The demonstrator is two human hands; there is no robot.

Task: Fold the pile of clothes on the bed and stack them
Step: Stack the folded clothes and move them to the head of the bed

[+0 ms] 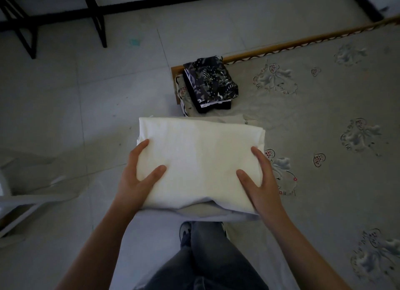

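A folded white cloth (pixel 199 159) is held in front of me, over the near corner of the bed. My left hand (pixel 138 177) grips its left edge, thumb on top and fingers underneath. On the right edge my right hand (pixel 259 179) grips the same way. Beyond it, at the far corner of the bed, lies a small stack of folded dark patterned clothes (pixel 212 84).
The bed (pixel 324 116) has a grey flowered cover and a wooden rim along its far side. A tiled floor (pixel 86 84) spreads to the left, with a dark-legged piece of furniture (pixel 97 19) at the back. My jeans-clad legs (pixel 205 257) are below the cloth.
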